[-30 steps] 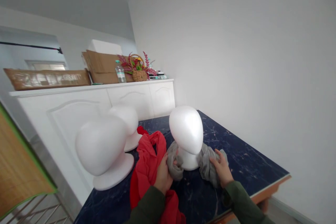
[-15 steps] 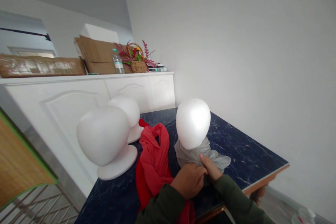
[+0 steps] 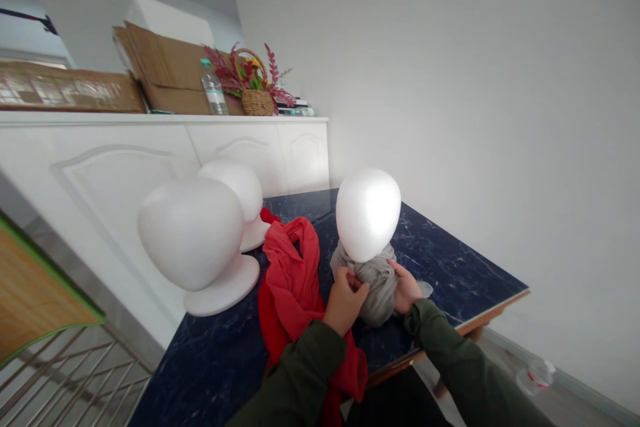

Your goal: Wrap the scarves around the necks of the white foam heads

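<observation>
A white mannequin head stands upright near the right part of the table, and a grey scarf is wrapped round its neck and bunched at the front. On the near left side of the bunch, my left hand is closed, its thumb and fingertips pinching the cloth. My right hand grips the scarf from the right, thumb on top and other fingers partly hidden. A pale end of cloth shows beyond it. Left of my hands a red scarf lies loosely, hanging over the near edge.
Two more bare mannequin heads, a near one and a far one, stand at the left of the dark blue table. Behind is a white cabinet with cardboard boxes, a bottle and a flower basket.
My hands have moved apart, the left to the left and upward, the right upward. The grey scarf now bulges in a rounded bunch between them. The view has tilted down slightly.
</observation>
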Motion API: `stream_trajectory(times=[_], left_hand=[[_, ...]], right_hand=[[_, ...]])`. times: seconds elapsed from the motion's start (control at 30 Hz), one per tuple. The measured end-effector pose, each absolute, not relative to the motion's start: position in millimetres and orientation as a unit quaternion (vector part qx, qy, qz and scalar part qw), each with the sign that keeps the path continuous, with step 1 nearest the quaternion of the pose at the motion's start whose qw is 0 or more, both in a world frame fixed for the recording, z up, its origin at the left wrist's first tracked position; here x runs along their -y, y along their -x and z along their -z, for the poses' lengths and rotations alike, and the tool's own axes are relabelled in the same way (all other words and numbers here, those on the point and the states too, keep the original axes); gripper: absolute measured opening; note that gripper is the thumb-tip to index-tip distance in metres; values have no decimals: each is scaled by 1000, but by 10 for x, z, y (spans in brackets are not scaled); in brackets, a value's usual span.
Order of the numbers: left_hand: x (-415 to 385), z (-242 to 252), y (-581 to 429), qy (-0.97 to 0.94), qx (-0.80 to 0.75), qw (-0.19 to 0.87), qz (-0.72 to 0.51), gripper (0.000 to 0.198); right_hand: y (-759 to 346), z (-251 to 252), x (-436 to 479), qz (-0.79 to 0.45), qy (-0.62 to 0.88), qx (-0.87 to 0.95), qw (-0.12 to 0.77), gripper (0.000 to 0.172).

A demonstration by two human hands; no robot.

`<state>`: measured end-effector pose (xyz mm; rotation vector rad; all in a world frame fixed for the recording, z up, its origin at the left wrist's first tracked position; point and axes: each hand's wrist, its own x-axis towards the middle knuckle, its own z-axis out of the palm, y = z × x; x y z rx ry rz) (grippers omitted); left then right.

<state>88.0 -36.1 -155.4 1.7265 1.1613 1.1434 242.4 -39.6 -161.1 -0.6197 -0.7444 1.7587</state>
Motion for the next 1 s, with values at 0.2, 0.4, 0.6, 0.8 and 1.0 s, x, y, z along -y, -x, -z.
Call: stream_trajectory(times=[0.2,0.4,0.6,0.8,1.0], left_hand=[[297,1607,-884,-634,-394,529,-405,33],[160,1562,-814,-474,-387,624,-486,22],[-14,1321,-579,-286,-301,747,-519,22],[-39,1131,-205,-256,-287,793,-473,23],[-35,1174,-107,-405,-265,782,-392,30]], right_hand=[[-2397,1579,450,-674,358,369,531,47],[-2414,1604,417,-667,357,344,556,30],[-2859,1608,307,-598,408,284,629,18],[-3402,1606,62,-413,543,453,574,29],[-3456,1694,-94,-235,611,531,538,26]])
